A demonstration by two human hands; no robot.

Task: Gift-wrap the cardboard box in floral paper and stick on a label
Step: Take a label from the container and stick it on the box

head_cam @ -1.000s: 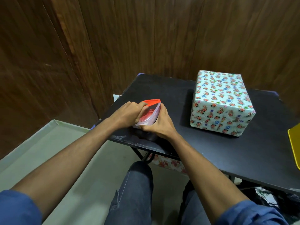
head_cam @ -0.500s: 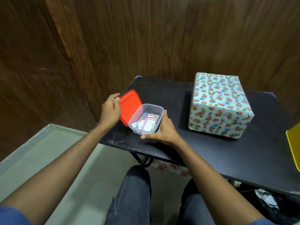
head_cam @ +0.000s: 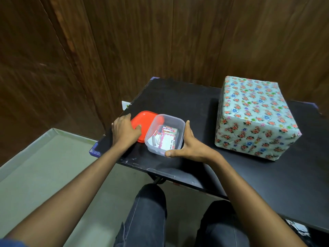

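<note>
The box wrapped in floral paper point(head_cam: 254, 118) stands on the right of the black table point(head_cam: 178, 100), away from both hands. Near the table's front left sits a clear plastic container point(head_cam: 179, 127) with several flower-edged labels point(head_cam: 168, 140) inside. My right hand point(head_cam: 192, 148) holds the container, thumb along its front edge and fingers up its right side. A red lid point(head_cam: 145, 120) lies flat on the table, partly under the container's left side. My left hand point(head_cam: 124, 131) grips the lid's left edge with the thumb on top.
Dark wooden panels close off the back and left. The table's front left corner point(head_cam: 95, 151) is just beside my left wrist, with bare floor point(head_cam: 53, 166) below it. My knees in dark jeans point(head_cam: 147, 211) are under the front edge.
My left hand took the red lid off the container, swung it to the left and laid it flat on the table. The container now stands open and level in my right hand.
</note>
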